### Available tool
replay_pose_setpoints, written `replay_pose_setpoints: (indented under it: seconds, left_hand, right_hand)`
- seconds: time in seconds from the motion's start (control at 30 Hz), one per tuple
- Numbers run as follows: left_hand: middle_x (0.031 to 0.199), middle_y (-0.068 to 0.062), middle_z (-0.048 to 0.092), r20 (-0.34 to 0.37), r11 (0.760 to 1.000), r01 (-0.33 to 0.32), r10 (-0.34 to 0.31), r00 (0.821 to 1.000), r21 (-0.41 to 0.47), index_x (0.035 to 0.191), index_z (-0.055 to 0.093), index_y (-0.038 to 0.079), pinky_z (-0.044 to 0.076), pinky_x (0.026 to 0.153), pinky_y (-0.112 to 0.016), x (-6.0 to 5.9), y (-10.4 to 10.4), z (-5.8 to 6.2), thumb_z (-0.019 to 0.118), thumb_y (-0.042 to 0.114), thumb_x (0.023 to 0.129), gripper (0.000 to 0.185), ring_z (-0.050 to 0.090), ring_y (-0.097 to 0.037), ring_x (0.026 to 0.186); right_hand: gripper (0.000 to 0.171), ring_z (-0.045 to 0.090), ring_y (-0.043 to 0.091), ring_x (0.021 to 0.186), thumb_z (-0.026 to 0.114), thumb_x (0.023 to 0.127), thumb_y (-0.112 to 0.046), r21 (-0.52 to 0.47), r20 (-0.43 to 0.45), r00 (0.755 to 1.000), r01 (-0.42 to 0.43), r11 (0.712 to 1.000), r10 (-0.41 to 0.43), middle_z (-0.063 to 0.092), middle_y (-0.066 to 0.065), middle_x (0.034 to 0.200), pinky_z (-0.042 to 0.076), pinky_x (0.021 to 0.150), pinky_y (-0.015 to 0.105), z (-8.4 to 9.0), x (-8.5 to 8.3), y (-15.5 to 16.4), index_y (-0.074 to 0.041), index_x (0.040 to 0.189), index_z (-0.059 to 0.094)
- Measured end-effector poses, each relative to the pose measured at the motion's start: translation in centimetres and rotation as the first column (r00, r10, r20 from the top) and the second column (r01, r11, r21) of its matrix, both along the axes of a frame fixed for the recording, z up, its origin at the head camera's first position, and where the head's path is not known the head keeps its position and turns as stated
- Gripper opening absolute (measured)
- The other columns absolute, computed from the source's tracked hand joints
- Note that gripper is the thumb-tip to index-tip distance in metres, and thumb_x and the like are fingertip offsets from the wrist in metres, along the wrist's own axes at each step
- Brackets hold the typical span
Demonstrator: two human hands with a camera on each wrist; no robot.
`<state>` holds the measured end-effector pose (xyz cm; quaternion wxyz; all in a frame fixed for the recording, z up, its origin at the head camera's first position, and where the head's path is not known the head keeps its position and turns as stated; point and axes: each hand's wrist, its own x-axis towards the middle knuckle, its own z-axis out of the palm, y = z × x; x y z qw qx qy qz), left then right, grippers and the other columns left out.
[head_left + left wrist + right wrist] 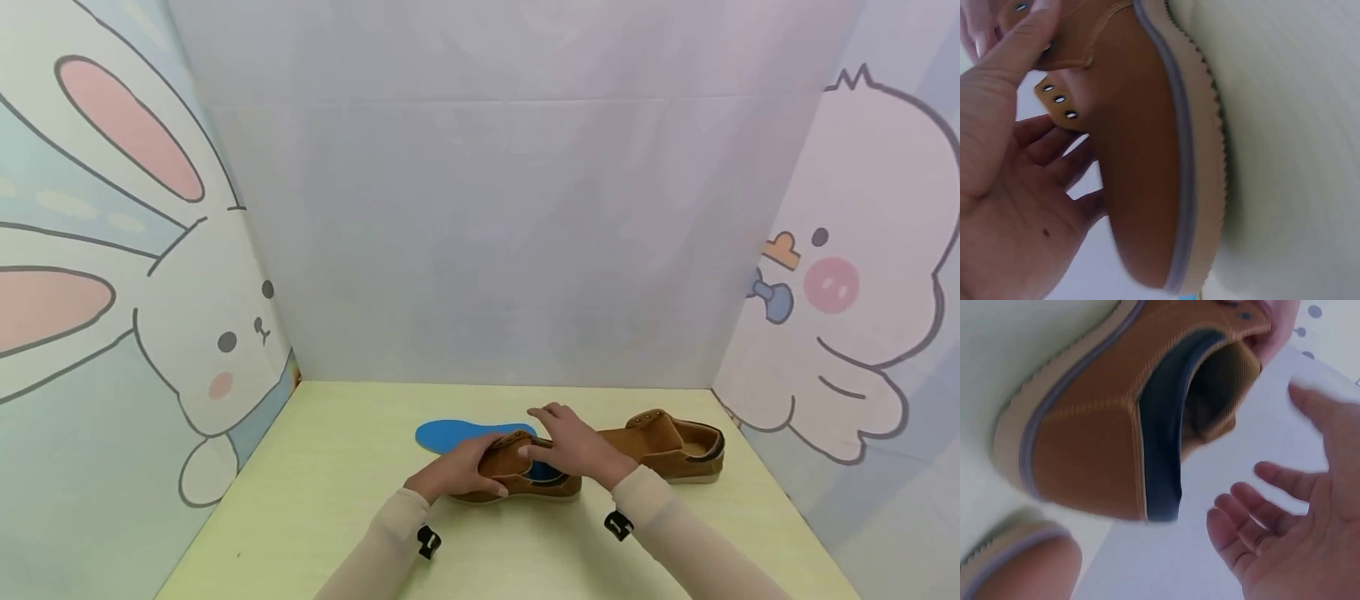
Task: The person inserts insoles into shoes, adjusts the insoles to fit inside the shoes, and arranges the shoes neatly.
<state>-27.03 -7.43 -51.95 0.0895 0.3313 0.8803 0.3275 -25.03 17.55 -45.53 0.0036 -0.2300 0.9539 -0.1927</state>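
Note:
A brown lace-less shoe (551, 487) lies on the yellow-green table (337, 500), toe to the left. My left hand (457, 471) grips its front, the thumb (1022, 44) pressing on the eyelet flap and the fingers curled behind the upper (1141, 175). My right hand (573, 446) hovers over the shoe's opening with relaxed fingers; in the right wrist view this hand (1291, 519) holds nothing beside the dark-lined heel collar (1160, 444). A blue insole (457, 433) lies flat just behind the shoe.
The second brown shoe (671, 446) stands to the right, close to my right forearm, and its toe shows in the right wrist view (1016, 562). Cartoon-printed panels wall in the table on the left, back and right.

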Motion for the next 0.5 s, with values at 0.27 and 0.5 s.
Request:
replay_pose_setpoints:
  seconds: [0.27,0.5]
  left_hand:
    - [0.157,-0.008,0.043,-0.012,0.995,-0.065,0.064,0.998,-0.082,0.156,0.038,0.007,0.041,0.109,-0.048,1.1,-2.8,1.5,0.084,0.041,0.084,0.092,0.042,-0.031,0.141]
    - [0.155,-0.013,0.043,-0.011,0.994,-0.086,0.085,0.996,-0.067,0.155,0.042,0.009,0.039,0.11,-0.053,1.8,-5.1,2.5,0.078,0.033,0.092,0.076,0.04,-0.036,0.142]
  right_hand:
    - [0.125,0.034,0.042,0.144,0.08,0.072,-0.07,0.114,0.129,0.99,-0.066,0.991,0.051,0.03,0.02,0.16,0.042,0.105,0.058,-0.8,-0.3,0.6,-0.007,0.162,0.022]
    - [0.125,0.041,0.038,0.14,0.083,0.072,-0.067,0.208,0.177,0.983,-0.083,0.975,0.046,0.038,0.018,0.157,0.045,0.102,0.057,-2.6,-0.6,0.1,-0.006,0.162,0.021]
